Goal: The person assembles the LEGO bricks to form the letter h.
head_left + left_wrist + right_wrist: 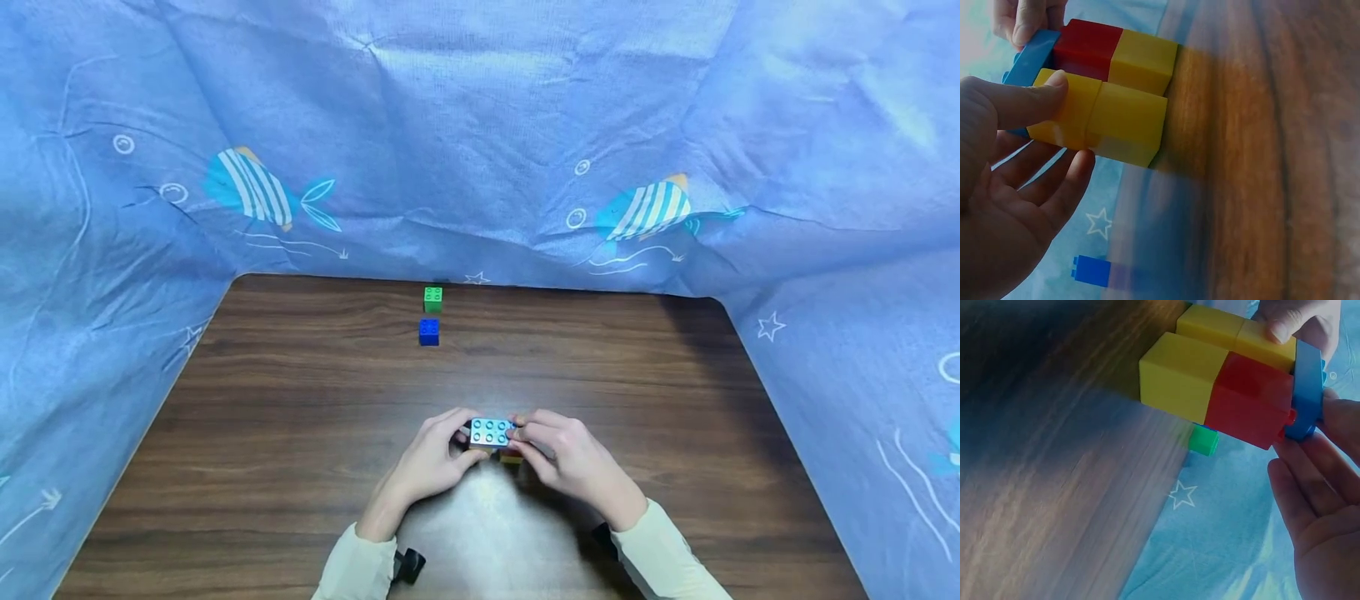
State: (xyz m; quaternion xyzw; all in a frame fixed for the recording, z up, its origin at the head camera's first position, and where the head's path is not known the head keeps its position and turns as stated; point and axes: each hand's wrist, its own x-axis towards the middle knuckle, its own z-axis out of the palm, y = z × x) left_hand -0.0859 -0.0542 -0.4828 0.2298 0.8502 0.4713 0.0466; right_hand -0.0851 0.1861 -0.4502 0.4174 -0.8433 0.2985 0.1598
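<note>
A light-blue brick with two rows of studs lies across the tops of two short brick stacks. One stack is two yellow bricks; the other is a red brick on a yellow brick. My left hand grips the all-yellow stack, its thumb on the upper brick. With thumb and fingers, my right hand pinches the light-blue brick at its end over the red one. A few red studs show beside the light-blue brick in the right wrist view.
On the dark wooden table, a blue brick stands beyond the hands, with a green brick behind it near the far edge. A blue fish-print cloth hangs behind and at both sides.
</note>
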